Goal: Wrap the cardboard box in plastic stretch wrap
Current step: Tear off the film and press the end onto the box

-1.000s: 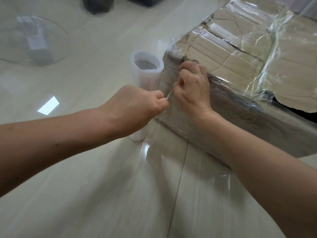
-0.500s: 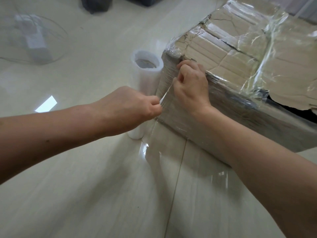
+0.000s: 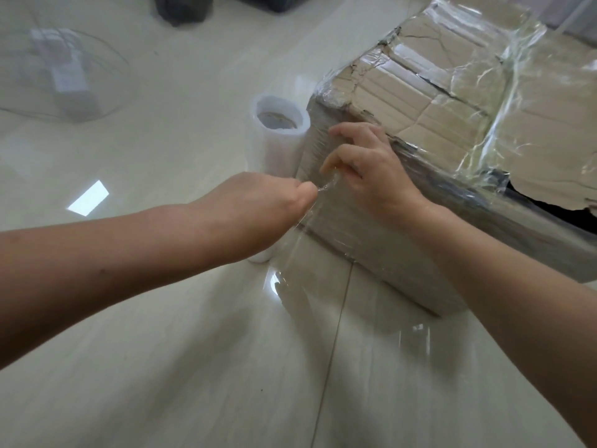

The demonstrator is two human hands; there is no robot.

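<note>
Fingers (image 3: 305, 190) of the left hand (image 3: 258, 211) were clenched, pinching a twisted strand of stretch film (image 3: 327, 186). The right hand (image 3: 374, 176) pinched the same strand between thumb and finger against the near-left corner of the cardboard box (image 3: 452, 101). The box sat on the tiled floor (image 3: 161, 350) to the right, already largely filmed. The roll (image 3: 277, 140) stood upright just left of that corner. This looked like tearing the film free. Done well, the right hand should pin the wrap firmly to the box while the left snaps the strand sharply leftward, so the laid layers stay tight.
</note>
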